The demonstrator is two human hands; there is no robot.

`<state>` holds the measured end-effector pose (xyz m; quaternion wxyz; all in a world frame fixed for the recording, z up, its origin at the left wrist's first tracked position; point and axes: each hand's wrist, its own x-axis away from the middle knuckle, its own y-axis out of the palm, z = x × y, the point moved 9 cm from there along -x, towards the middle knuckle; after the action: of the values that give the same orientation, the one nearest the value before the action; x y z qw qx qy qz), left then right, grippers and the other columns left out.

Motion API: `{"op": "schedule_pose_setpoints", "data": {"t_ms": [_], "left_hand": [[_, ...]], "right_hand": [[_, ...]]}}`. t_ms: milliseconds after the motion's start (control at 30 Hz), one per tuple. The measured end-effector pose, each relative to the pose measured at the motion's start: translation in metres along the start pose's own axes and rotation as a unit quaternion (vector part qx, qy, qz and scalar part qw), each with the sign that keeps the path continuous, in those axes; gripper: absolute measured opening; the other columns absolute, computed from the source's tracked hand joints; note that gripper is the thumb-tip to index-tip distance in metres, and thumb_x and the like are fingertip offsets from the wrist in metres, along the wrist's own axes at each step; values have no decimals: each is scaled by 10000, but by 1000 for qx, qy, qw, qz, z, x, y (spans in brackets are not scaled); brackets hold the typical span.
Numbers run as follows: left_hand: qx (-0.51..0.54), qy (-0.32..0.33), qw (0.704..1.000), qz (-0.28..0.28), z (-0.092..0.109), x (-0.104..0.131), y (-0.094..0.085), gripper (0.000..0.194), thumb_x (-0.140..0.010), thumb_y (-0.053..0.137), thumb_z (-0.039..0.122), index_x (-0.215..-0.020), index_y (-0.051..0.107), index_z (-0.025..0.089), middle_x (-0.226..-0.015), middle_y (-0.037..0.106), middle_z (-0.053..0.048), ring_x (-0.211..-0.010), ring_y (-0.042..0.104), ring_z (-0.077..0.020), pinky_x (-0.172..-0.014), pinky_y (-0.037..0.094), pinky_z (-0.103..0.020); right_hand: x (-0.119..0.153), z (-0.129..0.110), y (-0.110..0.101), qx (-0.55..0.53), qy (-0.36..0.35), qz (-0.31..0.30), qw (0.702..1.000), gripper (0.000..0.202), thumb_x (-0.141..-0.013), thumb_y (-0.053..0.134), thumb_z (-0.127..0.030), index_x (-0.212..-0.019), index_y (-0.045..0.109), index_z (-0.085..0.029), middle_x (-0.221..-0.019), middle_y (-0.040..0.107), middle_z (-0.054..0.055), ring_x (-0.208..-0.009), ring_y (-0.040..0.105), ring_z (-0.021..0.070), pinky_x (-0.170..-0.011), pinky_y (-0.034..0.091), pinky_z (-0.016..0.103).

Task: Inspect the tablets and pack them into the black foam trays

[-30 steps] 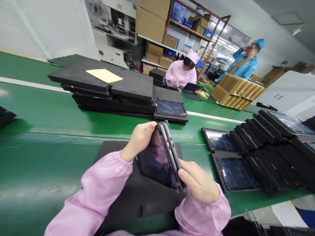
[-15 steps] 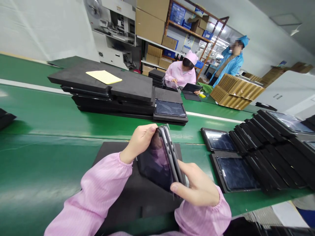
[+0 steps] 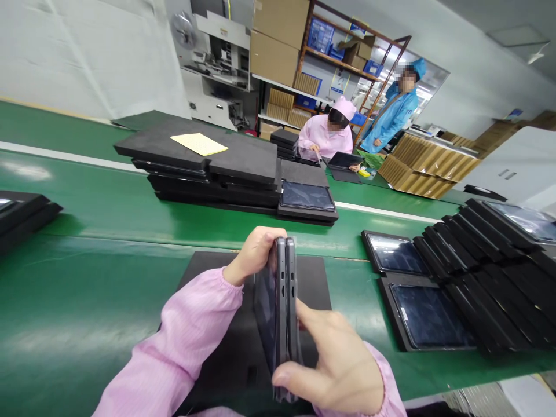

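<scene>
Two dark tablets [image 3: 281, 315] — side by side, near upright, ported edges outward.

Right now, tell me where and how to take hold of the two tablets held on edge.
Probably best across both outer faces at the near end, coming from the right, where the right hand is. The two tablets are slim and side by side, so one grip likely spans them; the left hand holds the far end.

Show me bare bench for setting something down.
Widest: the green bench left of the left sleeve, nearer than the dark trays at the left edge. A narrower strip separates the black mat from the tablet trays on the right. Crowded: those overlapping trays, and the stack under the yellow sheet.
</scene>
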<state>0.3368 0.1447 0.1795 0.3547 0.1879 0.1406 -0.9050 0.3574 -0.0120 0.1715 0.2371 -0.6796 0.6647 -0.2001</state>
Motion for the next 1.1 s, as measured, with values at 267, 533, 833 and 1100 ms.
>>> {"op": "schedule_pose_setpoints", "data": {"t_ms": [267, 533, 833, 1100], "left_hand": [[21, 11, 1000, 3, -2, 0, 1, 854, -707, 281, 988, -469, 486, 194, -416, 459, -5, -377, 392, -123, -412, 292, -280], [14, 19, 1000, -4, 3, 0, 1, 850, -715, 265, 985, -469, 479, 200, -414, 442, 1, -388, 376, -120, -411, 279, -283], [5, 31, 999, -22, 3, 0, 3, 851, -721, 228, 984, -472, 467, 206, -412, 440, 1, -380, 378, -123, -415, 277, -285], [-27, 57, 998, -9, 9, 3, 4, 811, -769, 191, 951, -512, 448, 226, -436, 432, 15, -410, 380, -135, -449, 296, -299]], "right_hand": [[1, 3, -2, 8, 10, 11, 1000, 369, -797, 647, -509, -1095, 656, -291, -756, 681, -27, -614, 656, 233, -586, 486, 305], [2, 3, -2, 10, 30, -3, 1000, 290, -771, 660, -464, -995, 637, -281, -788, 695, -22, -639, 651, 234, -610, 491, 309], [3, 1, -1, 21, 15, 3, 1000, 301, -791, 650, -481, -1006, 633, -272, -788, 709, -15, -640, 682, 238, -608, 516, 309], [1, -17, -11, -1, -46, 63, 997, 446, -914, 539, -543, -1204, 640, -220, -978, 761, 46, -797, 726, 228, -730, 574, 299]]}}
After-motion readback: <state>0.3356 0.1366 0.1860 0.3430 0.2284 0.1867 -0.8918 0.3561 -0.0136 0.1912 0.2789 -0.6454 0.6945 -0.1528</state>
